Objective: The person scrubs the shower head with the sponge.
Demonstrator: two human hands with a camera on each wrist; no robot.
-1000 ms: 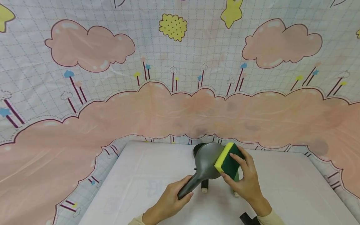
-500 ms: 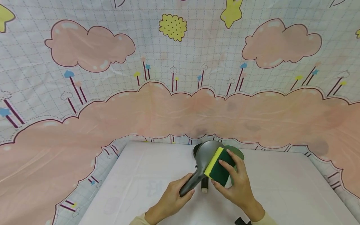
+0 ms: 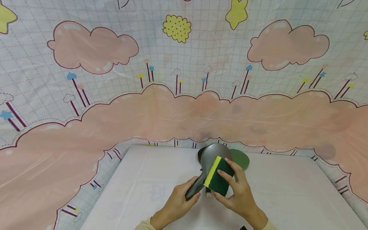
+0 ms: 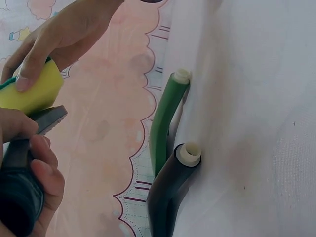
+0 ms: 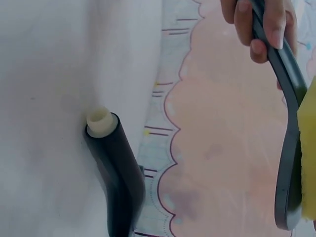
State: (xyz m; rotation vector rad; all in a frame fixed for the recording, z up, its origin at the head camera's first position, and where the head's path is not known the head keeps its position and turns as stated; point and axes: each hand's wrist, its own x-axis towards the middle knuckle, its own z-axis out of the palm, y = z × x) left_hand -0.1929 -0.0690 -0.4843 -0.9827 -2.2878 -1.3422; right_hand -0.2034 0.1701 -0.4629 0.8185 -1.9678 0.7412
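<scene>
My left hand grips the handle of a grey handheld shower head, held raised over the white table with its rounded back in view. Opposite it, my right hand holds a yellow and dark green scouring sponge between thumb and fingers. The sponge's yellow side lies against the shower head, near where the head meets the handle. In the right wrist view the yellow foam sits along the shower head's face, the right fingers out of sight. The left wrist view shows left fingers curled round the handle.
Behind the held one, a green shower head and a black shower head lie on the white table, their cream threaded handle ends pointing toward me. A patterned cloth hangs behind the table.
My right hand has slid the sponge down and left across the shower head toward its handle, uncovering the green shower head behind. My left hand has shifted slightly right, still gripping the handle.
</scene>
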